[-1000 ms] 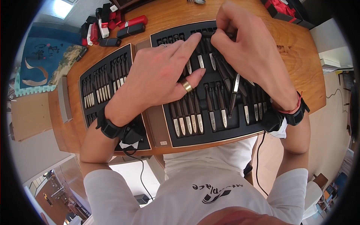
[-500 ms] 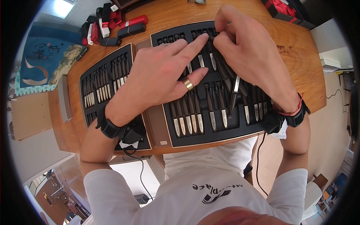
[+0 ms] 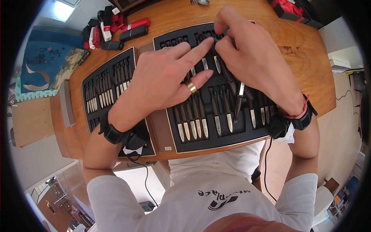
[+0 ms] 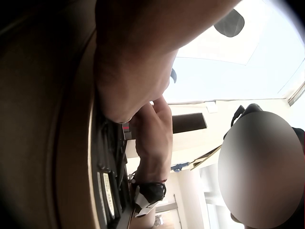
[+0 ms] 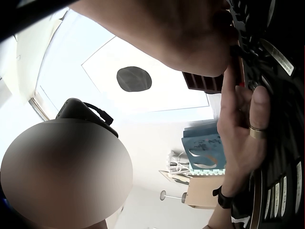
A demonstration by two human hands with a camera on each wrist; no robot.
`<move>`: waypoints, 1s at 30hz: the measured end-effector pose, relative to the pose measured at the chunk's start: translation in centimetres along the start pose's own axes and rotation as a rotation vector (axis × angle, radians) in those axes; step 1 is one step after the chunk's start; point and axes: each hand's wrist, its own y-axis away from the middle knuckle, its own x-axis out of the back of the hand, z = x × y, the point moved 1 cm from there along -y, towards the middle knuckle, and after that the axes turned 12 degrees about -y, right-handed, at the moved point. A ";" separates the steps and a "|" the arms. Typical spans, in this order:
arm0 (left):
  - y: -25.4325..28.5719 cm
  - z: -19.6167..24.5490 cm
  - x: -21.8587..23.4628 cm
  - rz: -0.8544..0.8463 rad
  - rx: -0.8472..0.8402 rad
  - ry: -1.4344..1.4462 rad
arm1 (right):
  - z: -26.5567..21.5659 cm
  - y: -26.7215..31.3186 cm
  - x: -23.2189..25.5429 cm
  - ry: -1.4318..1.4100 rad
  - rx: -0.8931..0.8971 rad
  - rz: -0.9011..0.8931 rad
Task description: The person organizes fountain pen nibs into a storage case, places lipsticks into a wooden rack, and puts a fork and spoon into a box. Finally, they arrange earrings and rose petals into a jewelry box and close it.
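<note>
My left hand (image 3: 166, 73) reaches over the right half of a black-lined case (image 3: 216, 146), index finger stretched forward and thumb apart. Its index fingertip is right at a dark piece near the case's far edge. Opposite it, my right hand (image 3: 255, 54) has curled fingers and pinches a slim dark piece (image 3: 217, 38), mostly hidden by the knuckles. Rows of slim dark pieces with pale, marked ends (image 3: 194, 129) fill the slots. One such piece (image 3: 239, 102) lies slanted across the others below the right hand. In the right wrist view the left hand (image 5: 243, 129) shows its ringed thumb.
The case's left half (image 3: 136, 52) holds more rows, beyond a brown spine (image 3: 160, 127). Small red, black and white boxes (image 3: 112, 29) are piled at the back left. A spoon (image 3: 203, 2) lies at the far edge, and a red-filled box (image 3: 293, 11) stands back right.
The right hand has shifted slightly down and left, and the dark piece at its fingertips has changed angle. The left hand stays nearly in place. The whole view has moved a little.
</note>
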 end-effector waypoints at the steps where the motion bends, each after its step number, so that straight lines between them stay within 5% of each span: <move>1: 0.0 0.0 0.0 0.008 -0.012 -0.010 | 0.8 0.0 -0.1 0.047 0.141 0.021; 2: 0.0 0.0 0.0 0.016 -0.023 -0.020 | 1.1 0.1 -0.2 0.094 0.283 0.041; 5: 0.1 -0.1 -0.2 0.049 -0.034 -0.010 | 1.3 0.1 -0.3 0.090 0.326 0.044; 18: 0.0 0.1 -0.4 0.073 0.030 0.067 | 1.5 0.1 -0.6 -0.035 0.315 -0.029; 24: 0.2 -0.1 -0.5 -0.084 -0.019 -0.063 | 1.9 -1.0 0.3 0.072 0.293 0.089; 27: 0.3 -0.1 -0.7 0.097 0.019 0.064 | 1.9 -1.5 1.2 0.262 0.735 0.156; 29: 0.3 0.0 -0.3 0.035 0.085 0.104 | 1.5 -0.9 0.4 0.256 0.463 0.112; 30: 0.3 -0.1 -0.5 0.035 0.086 0.103 | 1.5 -0.9 0.3 0.255 0.464 0.112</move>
